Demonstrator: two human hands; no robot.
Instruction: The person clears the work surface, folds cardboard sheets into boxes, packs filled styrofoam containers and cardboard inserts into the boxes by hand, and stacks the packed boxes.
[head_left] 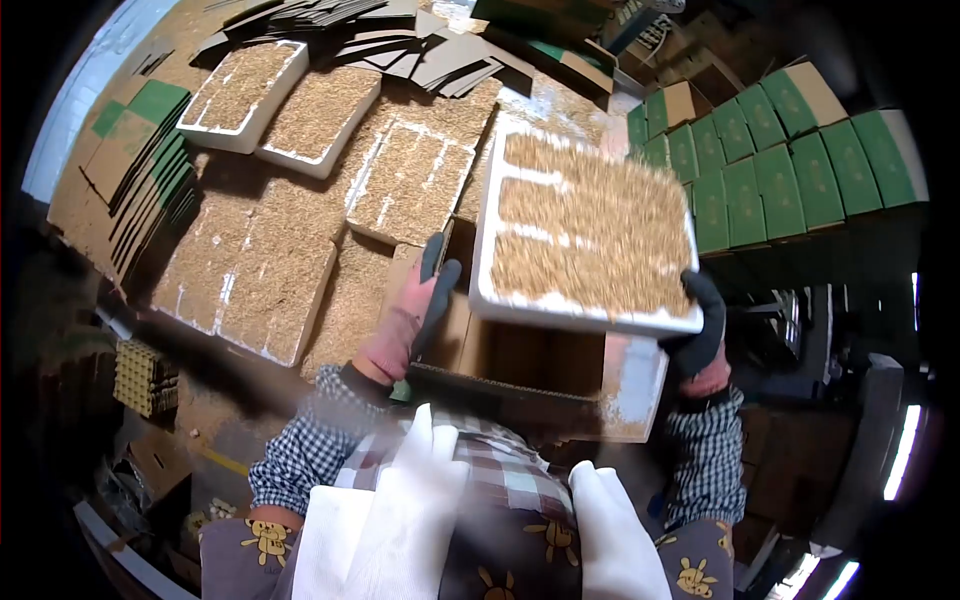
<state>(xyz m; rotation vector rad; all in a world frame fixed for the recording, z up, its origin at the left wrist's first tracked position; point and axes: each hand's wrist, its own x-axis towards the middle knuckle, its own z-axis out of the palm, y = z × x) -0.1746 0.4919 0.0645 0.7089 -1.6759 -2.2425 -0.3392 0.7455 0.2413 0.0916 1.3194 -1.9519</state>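
Observation:
A white foam tray (pixel 590 235) filled with brown, grain-like material is tilted above an open cardboard box (pixel 535 355). My right hand (pixel 700 315), in a dark and pink glove, grips the tray's lower right corner. My left hand (pixel 425 295), gloved the same way, is beside the box's left side, with thumb and fingers apart and nothing between them. The tray's left edge is a little to the right of that hand. Inside the box, the visible part shows bare brown cardboard.
More filled white trays (pixel 412 180) lie on the table to the left and at the back left. Flat cardboard pieces (pixel 430 55) are piled at the back. Stacked green boxes (pixel 780 170) stand at the right, and folded green cardboard (pixel 150 165) at the far left.

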